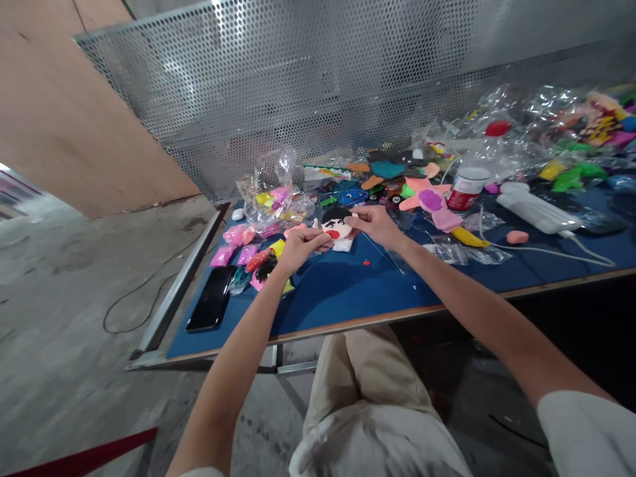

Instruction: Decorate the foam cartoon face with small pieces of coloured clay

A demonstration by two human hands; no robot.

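Between my two hands, just above the blue table, is a flat clay cartoon face (pixel 338 226) with black hair, thick brows and a red mouth. My left hand (pixel 304 246) pinches its lower left side near the mouth. On the upper right edge, the fingers of my right hand (pixel 378 226) are closed. A small white piece (pixel 342 246) shows right below the face; whether it is joined to it I cannot tell. A tiny red bit (pixel 366 263) lies on the table under my right wrist.
Left of my hands lie bagged coloured clay packets (pixel 247 254) and a black phone (pixel 212 298). To the right are a pink clay figure (pixel 437 207), a red-capped bottle (pixel 470 185) and a white power strip (pixel 539 211) with its cable. A perforated metal panel (pixel 298 86) stands behind.
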